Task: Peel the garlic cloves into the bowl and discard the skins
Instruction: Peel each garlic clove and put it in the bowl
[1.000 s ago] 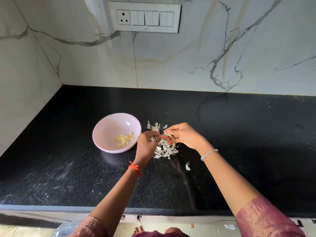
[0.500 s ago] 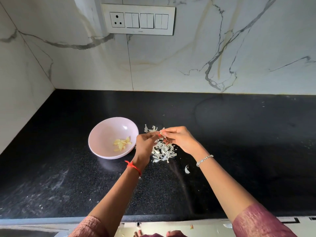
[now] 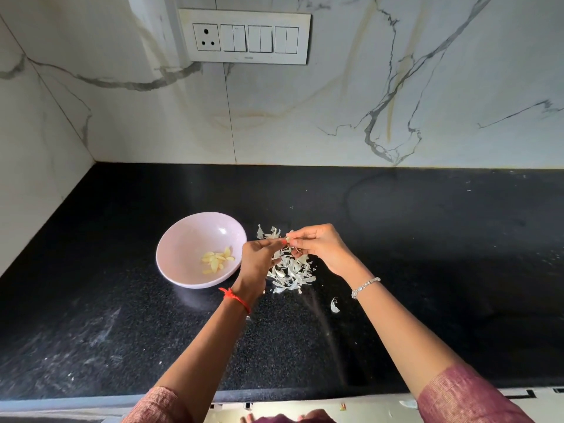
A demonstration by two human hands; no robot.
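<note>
Black counter (image 3: 427,270): left hand (image 3: 256,261), right hand (image 3: 323,248) pinch clove (image 3: 288,239) above skins (image 3: 291,271).

Black speckled stone countertop (image 3: 442,254), glossy, w/ pale dusty smears (image 3: 91,334) at front left. White marble-look back wall (image 3: 351,96) w/ grey & tan veins, vertical tile joint left of centre. Left wall (image 3: 33,154) in same tile, meeting back wall at corner. White switch panel (image 3: 244,36) high on back wall: 3-pin socket (image 3: 206,37) at left end, three switch pairs to its right. Soft, even light; faint sheen on counter.
</note>
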